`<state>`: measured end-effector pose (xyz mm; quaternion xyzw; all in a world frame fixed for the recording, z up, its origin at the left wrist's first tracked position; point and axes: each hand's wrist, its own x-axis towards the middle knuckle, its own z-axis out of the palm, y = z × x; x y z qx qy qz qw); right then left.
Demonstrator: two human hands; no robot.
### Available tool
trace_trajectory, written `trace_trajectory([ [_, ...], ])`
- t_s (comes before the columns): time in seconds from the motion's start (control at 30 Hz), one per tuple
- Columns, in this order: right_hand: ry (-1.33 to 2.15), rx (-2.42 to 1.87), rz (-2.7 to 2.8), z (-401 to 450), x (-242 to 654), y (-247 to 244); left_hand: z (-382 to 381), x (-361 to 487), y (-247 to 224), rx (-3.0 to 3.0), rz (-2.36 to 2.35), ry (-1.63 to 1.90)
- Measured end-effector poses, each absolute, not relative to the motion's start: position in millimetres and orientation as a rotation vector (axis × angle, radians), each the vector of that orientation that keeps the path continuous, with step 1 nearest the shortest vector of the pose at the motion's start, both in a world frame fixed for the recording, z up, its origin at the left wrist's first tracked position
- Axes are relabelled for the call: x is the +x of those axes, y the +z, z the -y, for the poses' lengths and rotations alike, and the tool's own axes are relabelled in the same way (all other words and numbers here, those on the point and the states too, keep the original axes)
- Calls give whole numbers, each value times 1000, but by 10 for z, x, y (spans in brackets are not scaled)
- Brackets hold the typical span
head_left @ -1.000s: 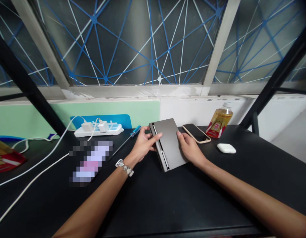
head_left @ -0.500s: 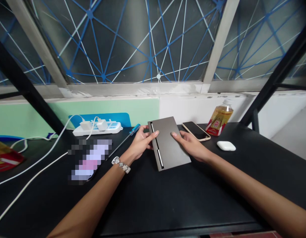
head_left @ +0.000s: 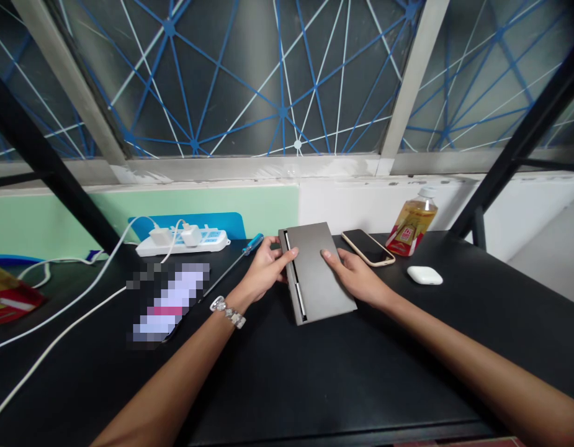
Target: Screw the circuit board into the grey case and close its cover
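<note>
Between my hands is a flat grey notebook-like case (head_left: 317,273), tilted above the black table. Along its left edge runs a narrow dark slot with white strips showing in it. My left hand (head_left: 264,266) grips that left edge, thumb on top and fingers behind. On the opposite side, my right hand (head_left: 356,273) holds the right edge with its thumb on the face; its other fingers are partly hidden beneath. A screwdriver (head_left: 253,244) with a blue handle lies just left of my left hand. Behind my right hand rests a phone (head_left: 368,247) in a light case.
A drink bottle (head_left: 413,223) and a white earbud case (head_left: 424,275) stand at right on the black table (head_left: 314,385). At left are a lit phone (head_left: 175,301), a white power strip (head_left: 184,241) with cables, and a red-yellow package (head_left: 12,295). Black frame bars flank the table.
The grey case has dipped slightly and tilted a little, showing more of its slotted left edge. Both hands keep their hold on it.
</note>
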<state>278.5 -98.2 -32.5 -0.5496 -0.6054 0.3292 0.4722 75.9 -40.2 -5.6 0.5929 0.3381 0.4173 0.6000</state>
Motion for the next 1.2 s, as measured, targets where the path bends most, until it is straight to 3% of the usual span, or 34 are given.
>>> trace_trajectory([
  [0.57, 283, -1753, 1803, 1069, 2817, -233, 456, 791, -40, 1381, -773, 955],
  [0.83, 351, -1608, 1728, 1053, 2855, -224, 417, 766, -54, 1366, -723, 974],
  [1.2, 311, -1727, 1763, 1080, 2787, -223, 527, 824, 29, 1365, -712, 929],
])
